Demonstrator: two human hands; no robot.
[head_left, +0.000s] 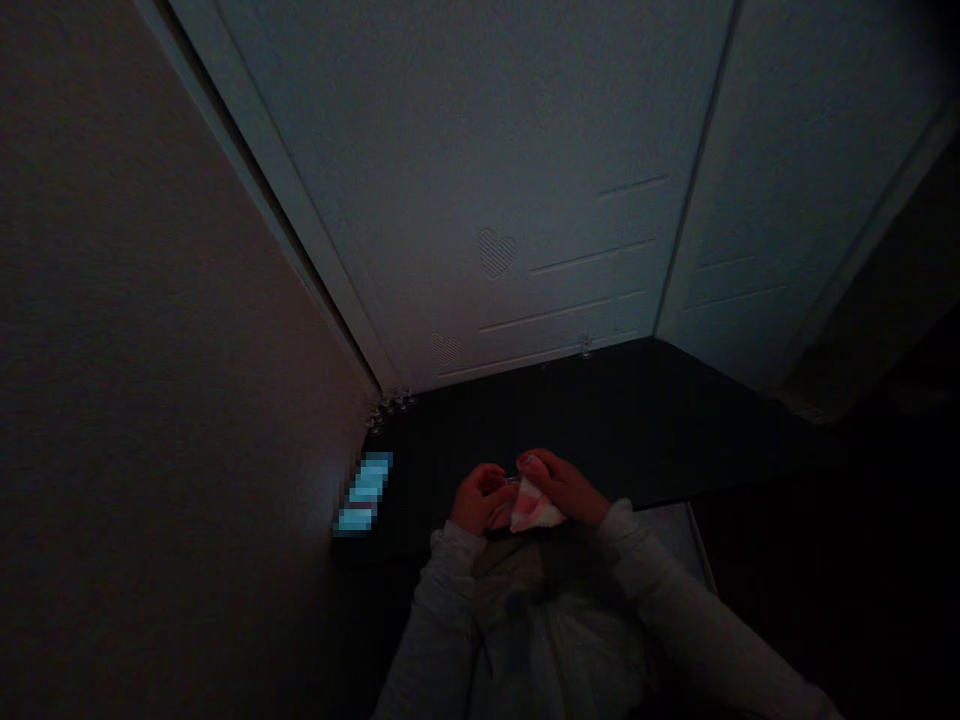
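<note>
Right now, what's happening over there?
A person holds a pink-and-white cloth in both hands, left and right, at the near edge of a dark table. Small clear objects stand at its far left corner, near a lit, pixelated screen. The room is dim.

A lit, pixelated rectangular item (364,495) lies at the left end of the dark tabletop (637,430), beside the plain wall (187,350), while pale panels (420,180) bearing hearts (497,252) and straight grooves (592,255) stand along the far edge.
</note>
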